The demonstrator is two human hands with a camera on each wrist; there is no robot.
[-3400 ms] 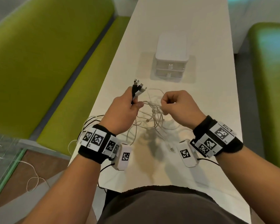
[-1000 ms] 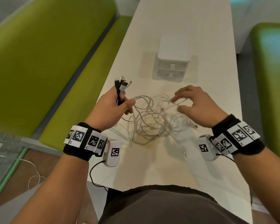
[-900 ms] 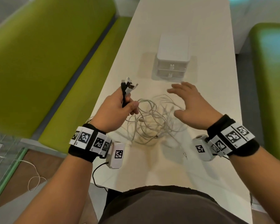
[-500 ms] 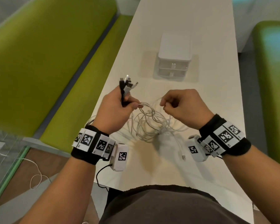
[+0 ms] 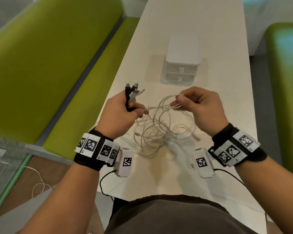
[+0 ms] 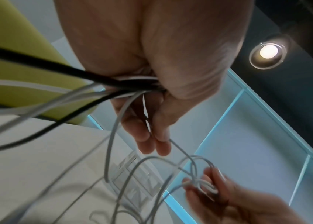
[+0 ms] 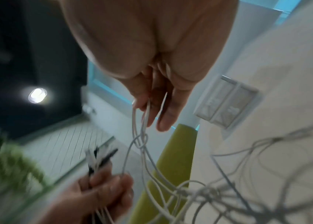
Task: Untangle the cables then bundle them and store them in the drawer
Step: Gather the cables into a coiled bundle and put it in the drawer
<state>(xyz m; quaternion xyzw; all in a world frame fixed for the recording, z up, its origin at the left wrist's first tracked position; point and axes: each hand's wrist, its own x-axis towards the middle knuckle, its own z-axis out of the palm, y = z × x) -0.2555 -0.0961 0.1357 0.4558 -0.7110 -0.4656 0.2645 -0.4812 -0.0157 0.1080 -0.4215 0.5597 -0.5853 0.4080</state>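
A tangle of thin white cables (image 5: 161, 132) lies on the white table (image 5: 184, 31) between my hands. My left hand (image 5: 123, 114) grips a bunch of black and white cable ends (image 5: 132, 92), plugs pointing up, and pinches one white strand. In the left wrist view the same bunch (image 6: 125, 84) runs through my left hand (image 6: 152, 106). My right hand (image 5: 200, 105) pinches a loop of white cable (image 5: 169, 100) lifted above the tangle. In the right wrist view a knot (image 7: 141, 140) hangs just below my right hand (image 7: 155, 109). The small white drawer unit (image 5: 182, 65) stands farther back, drawers closed.
A green bench (image 5: 49, 56) runs along the table's left side, and another green seat (image 5: 286, 81) is at the right. A loose white cable (image 5: 37, 184) lies on the floor at lower left. The table's left edge is close to my left hand.
My right hand opened and reached over the tangle, then closed on a cable loop and lifted it. My left hand kept its hold on the cable ends.
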